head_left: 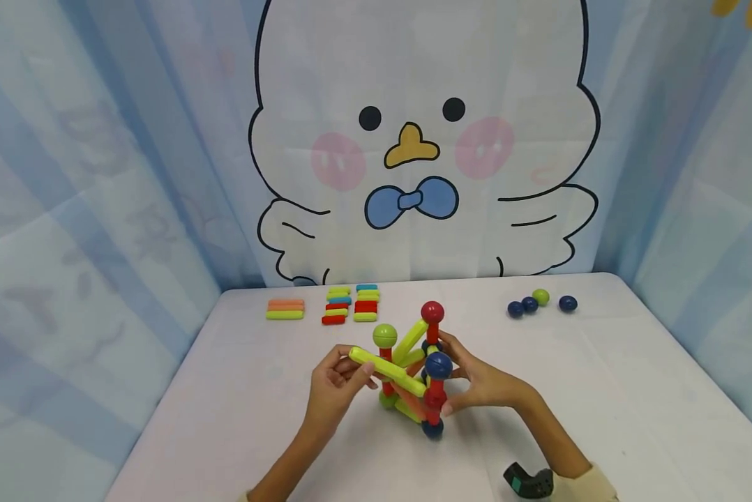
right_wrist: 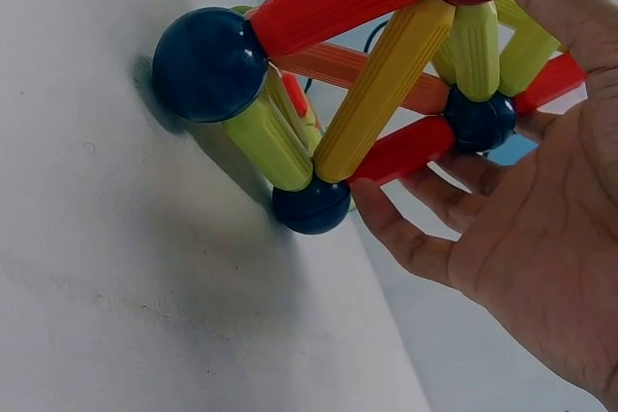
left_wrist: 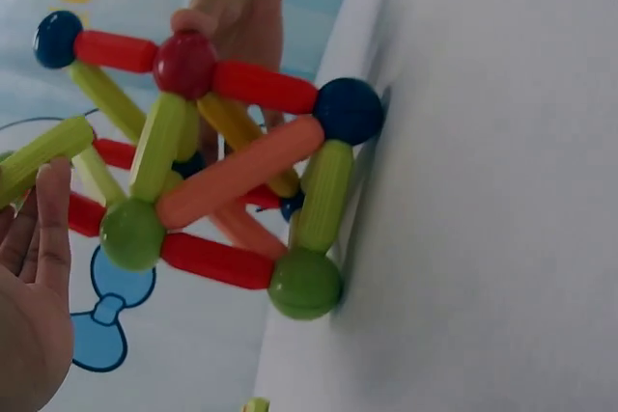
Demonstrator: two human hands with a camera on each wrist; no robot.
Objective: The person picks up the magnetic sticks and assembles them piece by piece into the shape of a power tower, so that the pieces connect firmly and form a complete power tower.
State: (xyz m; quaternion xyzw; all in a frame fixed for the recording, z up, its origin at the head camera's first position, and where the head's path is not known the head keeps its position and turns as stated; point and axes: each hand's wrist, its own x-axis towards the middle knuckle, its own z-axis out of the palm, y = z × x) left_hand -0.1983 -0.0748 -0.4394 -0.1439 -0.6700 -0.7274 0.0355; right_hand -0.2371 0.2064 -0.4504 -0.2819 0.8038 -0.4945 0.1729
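A frame of magnetic rods and balls (head_left: 435, 394) stands on the table, with balls at its corners and red, lime, coral and yellow rods between them. My left hand (head_left: 338, 383) pinches a long lime rod (head_left: 382, 369) at its outer end, and in the head view the rod's other end lies by the blue top ball (head_left: 439, 365). From the right, my right hand (head_left: 489, 382) holds the frame. Its thumb is on the middle red ball (left_wrist: 184, 65), while its fingers (right_wrist: 410, 238) reach the far side by a red rod (right_wrist: 406, 149).
Several short rods (head_left: 334, 320) in red, blue and lime lie in columns at the back. Coral and lime longer rods (head_left: 284, 315) are left of them. Blue balls (head_left: 567, 303) and a green ball (head_left: 540, 297) sit at the back right. A curtain (head_left: 414, 244) hangs behind the table.
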